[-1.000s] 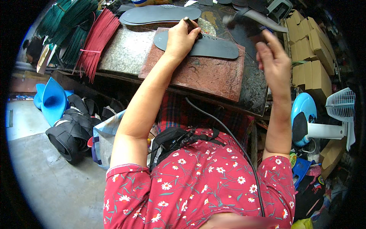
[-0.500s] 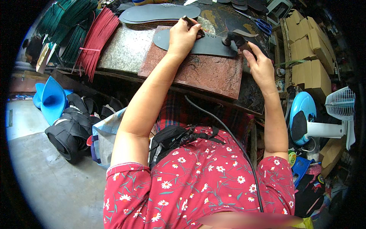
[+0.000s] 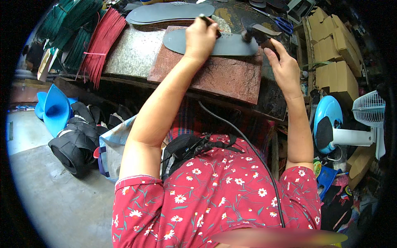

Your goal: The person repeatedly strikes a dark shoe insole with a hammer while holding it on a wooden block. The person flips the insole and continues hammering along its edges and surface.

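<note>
A grey shoe sole [image 3: 231, 46] lies flat on a reddish-brown slab [image 3: 223, 80] at the front of the workbench. A line of small holes shows near its far edge. My left hand [image 3: 201, 41] rests over the sole, closed around a dark, rod-like punch [image 3: 204, 19] that stands tilted; its tip is hard to make out. On the right, my right hand [image 3: 285, 68] grips the handle of a hammer [image 3: 247, 35]. The dark hammer head is over the right end of the sole, to the right of the punch.
More grey soles [image 3: 169, 13] are stacked behind the slab. Red strips [image 3: 101, 47] and green strips [image 3: 68, 25] lie at the left. Blue-handled scissors [image 3: 284, 25] sit at the far right. Cardboard boxes [image 3: 337, 78] and a fan [image 3: 347, 136] stand right of the bench.
The hammer head has risen slightly off the sole. My left hand and the punch keep nearly the same place on the sole. The whole view has shifted a little.
</note>
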